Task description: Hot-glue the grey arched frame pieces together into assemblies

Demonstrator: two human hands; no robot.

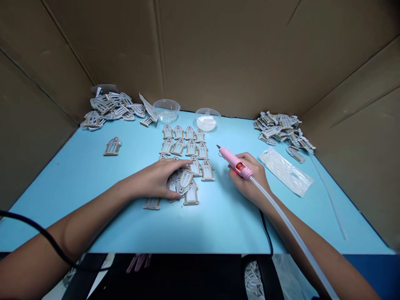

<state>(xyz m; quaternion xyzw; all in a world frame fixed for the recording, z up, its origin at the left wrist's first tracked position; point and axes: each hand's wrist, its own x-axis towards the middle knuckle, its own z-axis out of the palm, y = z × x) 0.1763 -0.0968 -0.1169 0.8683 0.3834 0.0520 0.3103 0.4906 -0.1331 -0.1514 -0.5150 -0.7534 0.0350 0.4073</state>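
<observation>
My left hand point(159, 177) curves its thumb and fingers around a few small arched window-shaped pieces point(185, 180), low over the lower rows of a grid; how many it grips is partly hidden. Similar white, grey and gold arched pieces point(191, 147) lie in rows on the blue table point(218, 229). In my right hand point(250, 177) is a pink hot glue gun point(233, 159), its metal nozzle pointing up and left, to the right of the rows. A long clear glue stick point(284, 218) sticks out of its back end.
Piles of arched pieces lie at the back left point(109, 106) and back right point(281, 127), with one loose piece point(112, 146) at left. Two clear plastic bowls point(167, 109) stand behind the rows. A plastic bag point(286, 171) lies at right; cardboard walls point(203, 54) enclose the table.
</observation>
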